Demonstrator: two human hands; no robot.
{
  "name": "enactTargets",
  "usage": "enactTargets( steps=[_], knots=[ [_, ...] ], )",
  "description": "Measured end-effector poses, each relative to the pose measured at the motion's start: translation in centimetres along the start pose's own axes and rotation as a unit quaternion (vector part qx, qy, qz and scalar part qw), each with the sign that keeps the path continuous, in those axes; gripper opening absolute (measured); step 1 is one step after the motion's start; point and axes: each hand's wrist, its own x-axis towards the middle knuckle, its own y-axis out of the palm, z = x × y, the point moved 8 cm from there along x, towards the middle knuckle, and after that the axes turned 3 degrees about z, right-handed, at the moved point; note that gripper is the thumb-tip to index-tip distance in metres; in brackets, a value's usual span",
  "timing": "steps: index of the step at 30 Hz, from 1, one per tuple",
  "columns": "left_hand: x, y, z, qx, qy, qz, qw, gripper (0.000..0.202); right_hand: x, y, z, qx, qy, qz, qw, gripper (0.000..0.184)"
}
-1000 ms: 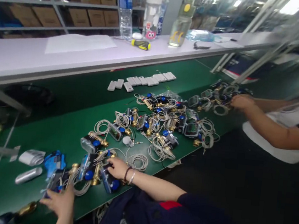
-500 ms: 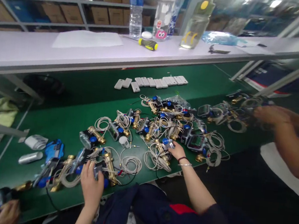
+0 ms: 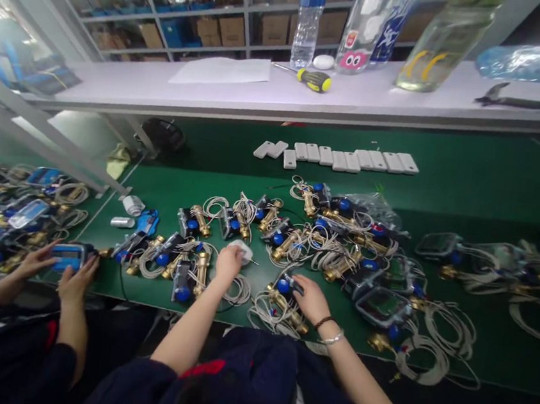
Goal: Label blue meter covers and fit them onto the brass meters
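Note:
My left hand (image 3: 229, 263) reaches over the bench with its fingers closed at a small white plastic piece (image 3: 245, 251). A thin pointed tip sticks out beside that piece; the fingertips are partly hidden. At the front edge, my right hand (image 3: 310, 301) grips the dark housing of a brass meter (image 3: 283, 286) with a blue cap. The meter's coiled grey cable (image 3: 270, 318) lies below it. To the left of my left hand stands another brass-bodied meter (image 3: 184, 281) with a blue cap. A grey cable coil (image 3: 240, 291) rests between my two hands.
Several meters with tangled cables (image 3: 343, 235) fill the right side. White plastic cases (image 3: 337, 159) lie in a row under the shelf (image 3: 131, 94), which bears bottles, a screwdriver (image 3: 313, 80) and cutters (image 3: 516, 101). On the left, a co-worker's hands (image 3: 73, 278) hold a blue-faced meter (image 3: 67, 256).
My view has swung left. My left hand has left the meter at the left and moved right to the white piece. My right hand stays at its meter, which sits nearer me.

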Motion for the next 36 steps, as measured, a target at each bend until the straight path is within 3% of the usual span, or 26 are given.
enactTargets(
  steps=[2, 5, 7, 9, 13, 16, 24, 29, 31, 33, 36],
  knots=[
    [-2.0, -0.9, -1.5, -0.027, -0.002, 0.003, 1.000, 0.020, -0.9, -2.3, 3.2, 0.013, -0.039, -0.072, 0.997, 0.035],
    [-5.2, -2.0, -4.4, -0.127, 0.022, 0.022, 0.991, 0.026, -3.2, -6.4, 9.8, 0.046, -0.171, -0.206, 0.962, 0.024],
    [-6.7, -2.4, -6.3, -0.230, 0.055, 0.046, 0.971, 0.026, -4.1, -7.6, 13.3, 0.052, -0.226, -0.230, 0.945, 0.019],
    [-7.7, -2.7, -7.7, -0.306, 0.090, 0.065, 0.946, 0.024, -4.0, -7.7, 14.9, 0.074, -0.225, -0.218, 0.947, 0.014],
    [-8.4, -2.6, -8.2, -0.351, 0.114, 0.084, 0.926, 0.022, -3.0, -5.9, 13.6, 0.210, -0.128, -0.147, 0.958, 0.010],
    [-8.7, -2.2, -7.5, -0.363, 0.106, 0.098, 0.921, 0.022, -2.8, -4.1, 12.4, 0.324, -0.067, -0.090, 0.939, 0.016],
    [-9.0, -2.0, -6.2, -0.447, 0.046, 0.114, 0.886, 0.026, -3.1, -1.9, 11.5, 0.447, 0.026, -0.112, 0.887, 0.022],
    [-8.9, -1.2, -5.1, -0.492, 0.029, 0.128, 0.860, 0.031, -2.8, 0.3, 11.5, 0.494, 0.065, -0.076, 0.864, 0.032],
    [-8.9, -1.2, -4.7, -0.495, 0.025, 0.134, 0.858, 0.034, -2.7, 0.4, 11.6, 0.471, 0.057, -0.086, 0.876, 0.032],
    [-8.7, -1.4, -4.3, -0.489, 0.018, 0.141, 0.860, 0.035, -2.8, -0.2, 12.1, 0.393, 0.018, -0.125, 0.911, 0.026],
    [-8.1, -1.3, -3.1, -0.443, -0.010, 0.152, 0.883, 0.034, -3.1, -1.0, 13.9, 0.217, -0.104, -0.177, 0.954, 0.014]
  ],
)
